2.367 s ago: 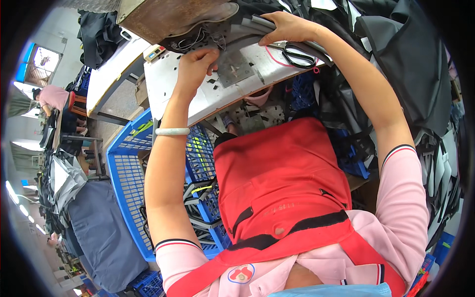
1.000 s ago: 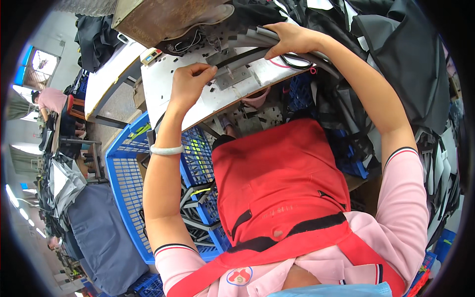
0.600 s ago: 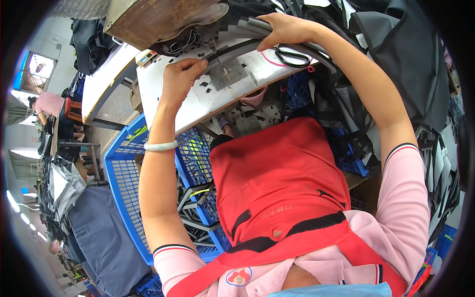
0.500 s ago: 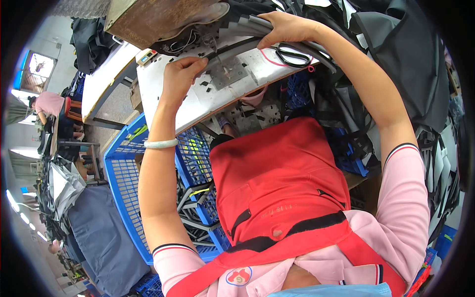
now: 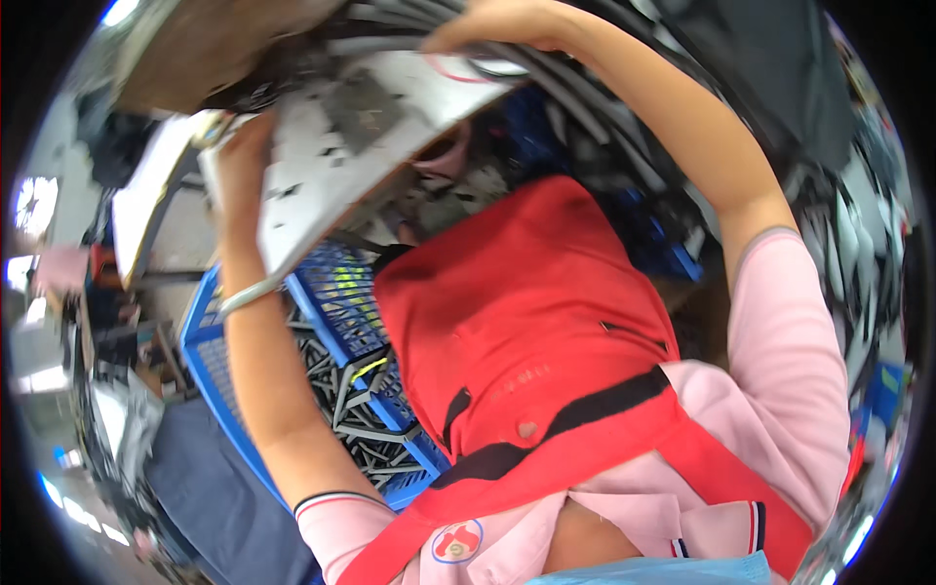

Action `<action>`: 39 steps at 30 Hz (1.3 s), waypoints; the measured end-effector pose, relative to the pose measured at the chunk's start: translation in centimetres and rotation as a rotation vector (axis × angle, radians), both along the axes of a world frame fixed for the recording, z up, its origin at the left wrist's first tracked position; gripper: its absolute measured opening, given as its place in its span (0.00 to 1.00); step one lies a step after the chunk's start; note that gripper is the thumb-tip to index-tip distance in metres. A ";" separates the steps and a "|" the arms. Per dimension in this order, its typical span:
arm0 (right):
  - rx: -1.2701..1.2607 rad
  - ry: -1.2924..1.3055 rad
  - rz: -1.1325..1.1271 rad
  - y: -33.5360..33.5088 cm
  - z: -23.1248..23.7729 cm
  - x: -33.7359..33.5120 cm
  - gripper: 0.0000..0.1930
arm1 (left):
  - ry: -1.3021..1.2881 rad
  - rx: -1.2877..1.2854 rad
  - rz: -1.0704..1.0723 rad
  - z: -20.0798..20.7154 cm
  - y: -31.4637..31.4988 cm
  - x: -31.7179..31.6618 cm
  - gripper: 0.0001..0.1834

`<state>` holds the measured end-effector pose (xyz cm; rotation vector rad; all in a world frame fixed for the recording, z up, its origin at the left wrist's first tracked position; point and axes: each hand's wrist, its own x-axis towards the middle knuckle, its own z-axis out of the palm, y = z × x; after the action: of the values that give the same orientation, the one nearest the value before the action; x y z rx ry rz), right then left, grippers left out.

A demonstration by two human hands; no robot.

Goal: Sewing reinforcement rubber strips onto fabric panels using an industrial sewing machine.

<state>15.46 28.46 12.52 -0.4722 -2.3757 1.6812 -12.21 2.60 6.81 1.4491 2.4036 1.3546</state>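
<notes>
My left hand (image 5: 246, 151) is over the left end of the white worktable (image 5: 307, 175), smeared by motion. Its fingers cannot be made out, nor whether anything is in them. At the top edge my right hand (image 5: 492, 26) bends over a bundle of long grey strips (image 5: 561, 73), its thumb on the near side and its fingertips partly cut off. A square metal plate (image 5: 363, 109) lies in the tabletop between my hands, with small dark scraps around it. Part of a pink-red loop (image 5: 450, 70) shows under my right hand.
A rusty brown machine housing (image 5: 210, 49) overhangs the table at upper left. Blue plastic baskets (image 5: 210, 331) with many grey strip pieces (image 5: 375, 439) stand at my left. Dark sheet material (image 5: 780, 88) hangs at right. A red apron (image 5: 526, 302) covers my lap.
My left hand has moved left and toward me, away from the dark strip it was pinching near the plate. My right hand stays by the grey strips while the whole view has shifted.
</notes>
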 end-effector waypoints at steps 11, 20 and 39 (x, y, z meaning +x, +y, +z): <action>-0.563 -0.491 -0.107 -7.6 -12.0 33.2 0.30 | 0.312 -0.179 0.167 -9.3 -0.3 6.2 0.20; 0.150 -0.780 0.067 -9.5 -17.0 39.0 0.24 | 0.207 -0.166 0.242 -9.1 -1.5 6.4 0.19; 0.997 -0.396 -0.180 6.1 -8.9 1.6 0.20 | 0.141 -0.086 0.304 -6.7 -1.0 9.4 0.16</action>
<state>17.07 34.55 3.66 -0.8078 -2.9136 0.2032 -2.83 1.55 0.08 1.2364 2.8293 1.2138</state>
